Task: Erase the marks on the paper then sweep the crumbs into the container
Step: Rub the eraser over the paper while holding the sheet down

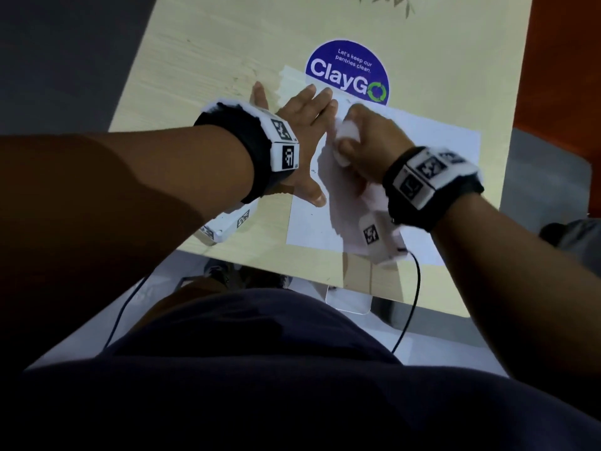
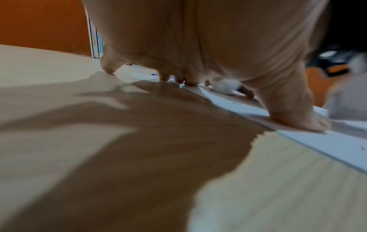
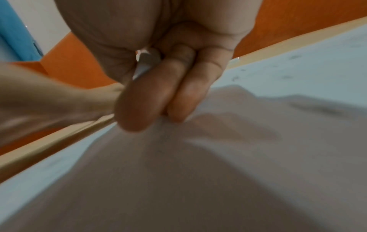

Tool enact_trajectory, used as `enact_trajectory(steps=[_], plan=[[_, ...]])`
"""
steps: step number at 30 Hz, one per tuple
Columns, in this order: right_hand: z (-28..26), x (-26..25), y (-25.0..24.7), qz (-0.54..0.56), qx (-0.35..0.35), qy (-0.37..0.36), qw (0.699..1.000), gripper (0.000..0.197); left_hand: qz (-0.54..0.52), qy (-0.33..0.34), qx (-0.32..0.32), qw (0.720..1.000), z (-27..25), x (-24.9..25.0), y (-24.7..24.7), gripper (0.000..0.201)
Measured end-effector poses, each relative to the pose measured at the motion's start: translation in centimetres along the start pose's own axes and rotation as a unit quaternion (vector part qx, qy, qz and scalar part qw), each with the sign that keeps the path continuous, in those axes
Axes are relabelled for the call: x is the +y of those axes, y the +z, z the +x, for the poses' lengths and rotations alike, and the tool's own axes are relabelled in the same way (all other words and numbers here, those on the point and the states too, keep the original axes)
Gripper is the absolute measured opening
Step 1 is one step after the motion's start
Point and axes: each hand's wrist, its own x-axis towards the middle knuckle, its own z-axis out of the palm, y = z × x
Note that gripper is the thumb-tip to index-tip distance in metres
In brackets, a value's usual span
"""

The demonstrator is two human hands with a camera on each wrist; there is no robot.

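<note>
Right grip (image 1: 361, 138) around tissue (image 1: 346, 135)

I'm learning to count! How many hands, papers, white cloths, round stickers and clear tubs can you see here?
Hands: 2, the left hand and the right hand
Papers: 1, the paper
White cloths: 1, the cloth
Round stickers: 1, the sticker
Clear tubs: 1, the container
Total: 6
</note>
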Motion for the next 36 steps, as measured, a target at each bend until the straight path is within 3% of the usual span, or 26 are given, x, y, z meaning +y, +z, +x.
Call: enact_trajectory(steps=[3, 8, 10, 13, 16, 22, 27, 31, 36], plan=[[2.1, -0.7, -1.3, 0.03, 0.037, -0.012, 0.999, 0.021, 0.009, -0.011, -0.005, 1.0, 0.0, 0.2, -0.3, 0.139], [0.2, 0.3, 0.0, 0.004, -0.007, -0.014, 1.0, 0.016, 0.005, -0.013, 0.006, 1.0, 0.0, -0.3, 0.1, 0.141], [1.4, -0.2, -0.5, 0.002, -0.002, -0.012, 1.0, 0.022, 0.013, -0.015, 0.003, 1.0, 0.0, -0.2, 0.1, 0.141], [2.7, -0.8, -1.5, 0.065, 0.024, -0.002, 0.998, 0.015, 0.033, -0.022, 0.001, 0.999, 0.0, 0.0, -0.1, 0.141], [1.0, -0.1, -0.2, 0.028, 0.001, -0.004, 1.0, 0.014, 0.016, -0.025, 0.003, 1.0, -0.2, -0.2, -0.3, 0.141], [3.1, -0.9, -1.7, 0.041, 0.03, -0.006, 0.999, 0.018, 0.03, -0.022, 0.001, 0.999, 0.0, -0.2, -0.2, 0.143], [1.1, 0.0, 0.0, 0.018, 0.002, -0.009, 1.0, 0.02, 0.017, -0.024, 0.001, 1.0, 0.0, -0.4, -0.1, 0.141], [3.0, -0.8, -1.2, 0.032, 0.043, -0.001, 0.999, 0.034, 0.036, -0.027, -0.001, 0.999, 0.1, -0.1, -0.2, 0.144], [1.2, -0.3, 0.3, 0.019, 0.009, -0.012, 1.0, 0.018, 0.026, -0.016, 0.021, 0.999, 0.0, -0.5, 0.2, 0.141]])
